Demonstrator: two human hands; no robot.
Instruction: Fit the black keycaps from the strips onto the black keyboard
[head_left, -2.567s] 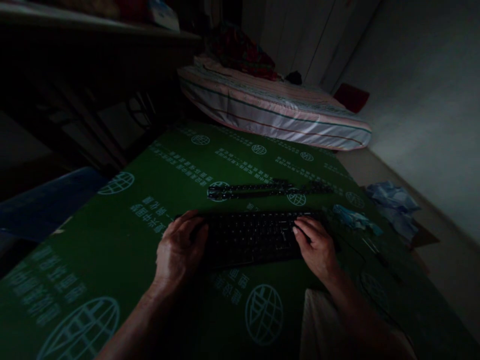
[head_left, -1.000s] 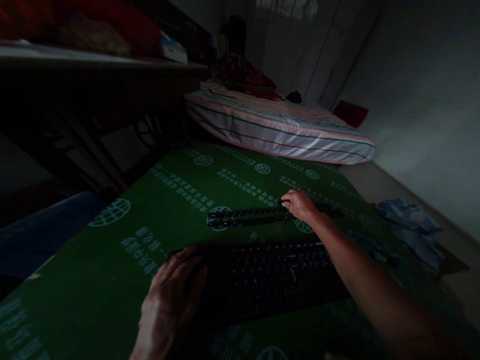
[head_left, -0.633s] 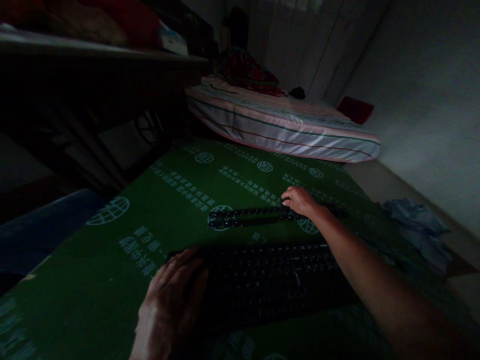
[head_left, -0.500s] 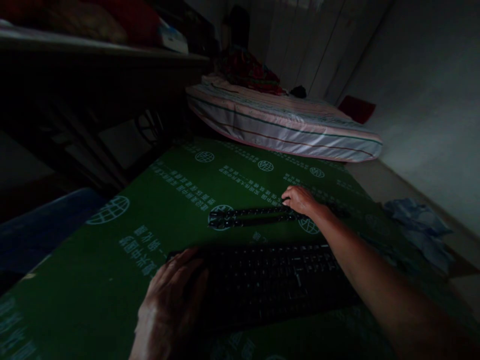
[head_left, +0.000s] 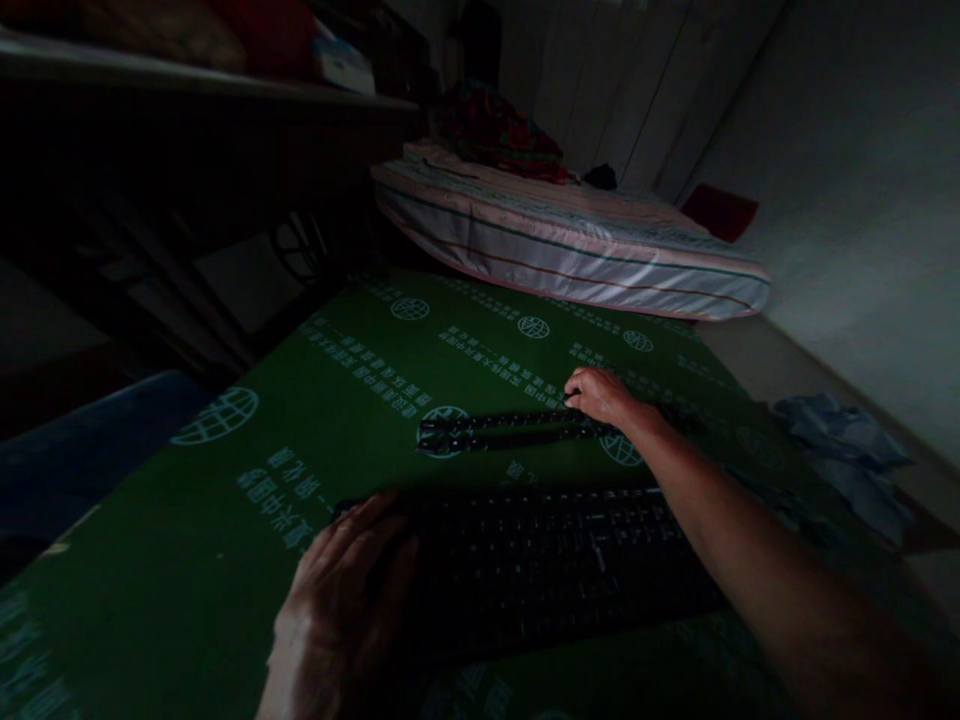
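Right hand pinches what seems a black keycap, probably light and stiff, best held by its sides; left hand covers the keyboard's end, grip unclear.

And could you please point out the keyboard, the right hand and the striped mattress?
Keyboard (head_left: pixel 540 560): head view, middle of its keys.
Right hand (head_left: pixel 601 396): head view, back of the hand.
Striped mattress (head_left: pixel 574 262): head view, its near side.

keyboard on table | small pieces behind keyboard | bed behind table
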